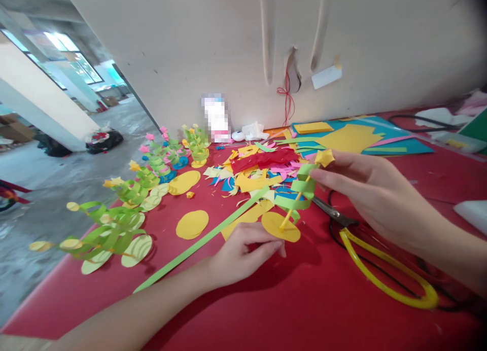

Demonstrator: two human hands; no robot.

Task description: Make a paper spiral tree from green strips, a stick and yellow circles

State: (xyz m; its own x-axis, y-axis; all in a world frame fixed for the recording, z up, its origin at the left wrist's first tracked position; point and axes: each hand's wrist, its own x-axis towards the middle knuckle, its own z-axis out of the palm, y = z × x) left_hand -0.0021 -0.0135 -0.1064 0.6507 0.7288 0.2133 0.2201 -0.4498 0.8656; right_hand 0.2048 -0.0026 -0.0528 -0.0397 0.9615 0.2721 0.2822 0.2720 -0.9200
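And there it is, the paper flower [298, 201], between the two hands: two o'clock from the left hand [239, 252], nine o'clock from the right hand [375, 186]! The right pinches it up by its yellow star; the left's fingers curl at the round base, though whether they grip it I can't tell. From the flower, scissors [344, 220] lie at four o'clock, close below the right hand. Eleven o'clock, a heap of paper scraps [253, 181]! Nine o'clock, yellow discs [192, 224], with a green strip [213, 233] slanting between them and the left hand. More flowers line up towards ten.
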